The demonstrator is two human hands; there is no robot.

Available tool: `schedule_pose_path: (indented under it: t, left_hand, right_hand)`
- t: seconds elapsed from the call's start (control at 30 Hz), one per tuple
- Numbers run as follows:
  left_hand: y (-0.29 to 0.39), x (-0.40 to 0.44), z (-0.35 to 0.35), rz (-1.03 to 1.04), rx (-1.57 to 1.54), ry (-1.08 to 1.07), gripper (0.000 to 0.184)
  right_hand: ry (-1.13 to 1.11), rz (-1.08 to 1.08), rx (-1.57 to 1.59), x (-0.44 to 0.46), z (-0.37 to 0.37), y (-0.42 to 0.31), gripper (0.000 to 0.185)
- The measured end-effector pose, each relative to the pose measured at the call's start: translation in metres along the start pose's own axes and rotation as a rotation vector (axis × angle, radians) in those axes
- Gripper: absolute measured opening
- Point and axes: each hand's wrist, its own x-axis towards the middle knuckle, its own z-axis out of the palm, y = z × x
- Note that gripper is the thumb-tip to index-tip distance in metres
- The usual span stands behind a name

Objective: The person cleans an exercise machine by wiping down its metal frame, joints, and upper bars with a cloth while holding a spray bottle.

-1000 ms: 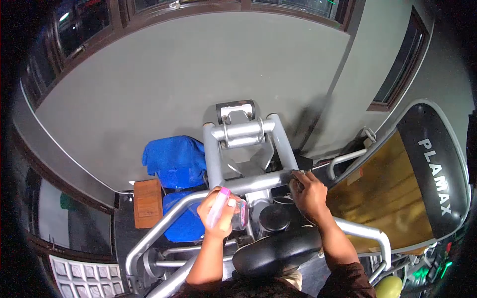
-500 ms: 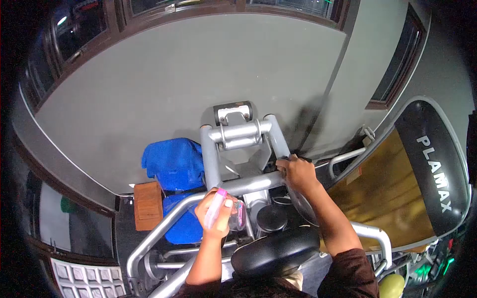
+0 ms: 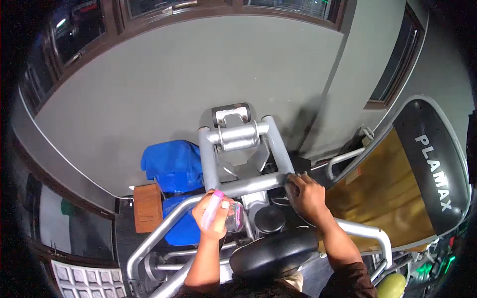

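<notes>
My left hand (image 3: 212, 214) is closed around a spray bottle (image 3: 235, 218) with a clear body, a pink-edged label and a pale pink head pointing forward. It sits just in front of the left side of the silver metal frame (image 3: 253, 184). My right hand (image 3: 309, 197) is at the right end of the frame's crossbar, its fingers bent over a dark, rounded part there. Whatever lies under those fingers is hidden. A black padded cushion (image 3: 274, 252) is close to my body, between my forearms. A black round cap (image 3: 269, 219) stands between my hands.
Blue cloth (image 3: 173, 160) covers something left of the frame, beside a brown wooden block (image 3: 148, 208). To the right leans a large board marked PLAMAX (image 3: 422, 188). Curved silver rails (image 3: 159, 231) run on both sides. A grey wall (image 3: 189, 74) rises behind.
My right hand has moved down and slightly right, off the top corner of the frame toward the dark rounded part. My left hand keeps the bottle in nearly the same place.
</notes>
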Motion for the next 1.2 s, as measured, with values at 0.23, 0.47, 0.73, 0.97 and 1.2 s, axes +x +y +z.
schedule_pose_path:
  t: [0.23, 0.47, 0.73, 0.97, 1.2]
  left_hand:
    - [-0.003, -0.002, 0.005, -0.002, 0.01, -0.012, 0.026]
    - [-0.009, -0.003, 0.005, 0.001, 0.028, 0.009, 0.027]
    - [-0.004, -0.002, 0.004, 0.008, 0.02, 0.0, 0.027]
    - [-0.004, -0.007, 0.008, -0.035, -0.049, 0.012, 0.023]
    - [-0.006, -0.006, 0.004, -0.018, -0.029, 0.011, 0.023]
  right_hand:
    - [-0.097, 0.048, 0.035, 0.043, 0.022, 0.016, 0.031]
    - [-0.136, 0.093, 0.121, 0.077, 0.038, 0.013, 0.026]
    - [-0.234, 0.092, 0.116, 0.025, -0.006, 0.017, 0.027]
    - [-0.179, 0.104, 0.152, 0.041, 0.017, 0.03, 0.027]
    - [-0.103, 0.097, 0.171, 0.113, 0.06, 0.036, 0.026]
